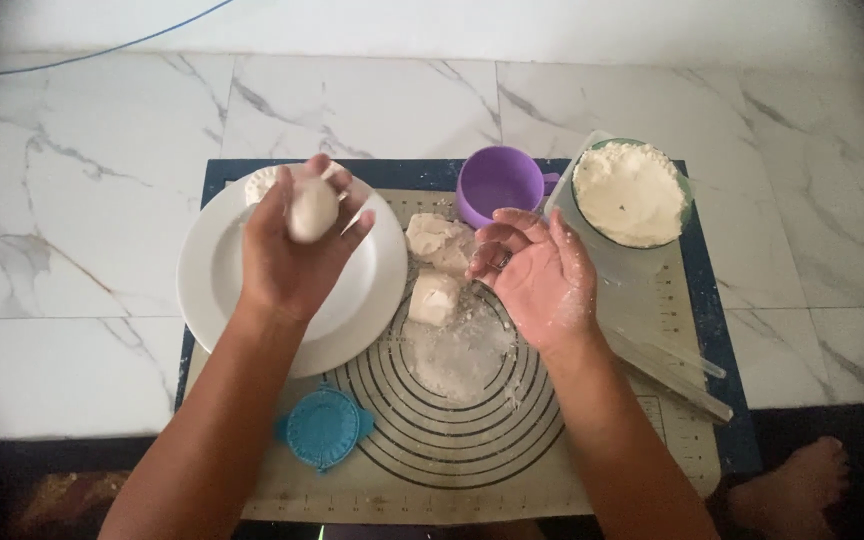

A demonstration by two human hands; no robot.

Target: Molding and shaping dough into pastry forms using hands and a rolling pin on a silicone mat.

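A small smooth ball of white dough (311, 209) is held in the curled fingers of the left hand (297, 250), lifted over the round white ceramic plate (214, 290) near the mat's far-left corner. The right hand (542, 280) is kept empty, fingers loosely spread and dusted with flour, above the centre of the beige silicone pastry mat with printed black rings (452, 440).

The ball is best kept round by a light, even grip (a hard squeeze would dent it), and the floured hand is well used to stop sticking.

Two rough lumps of white dough (439, 268) are left on the mat just beside the plate. A purple plastic cup (497, 185) and a glass bowl of white flour (630, 192) are set along the far edge; a blue round dumpling press (324, 427) is laid towards the near edge.
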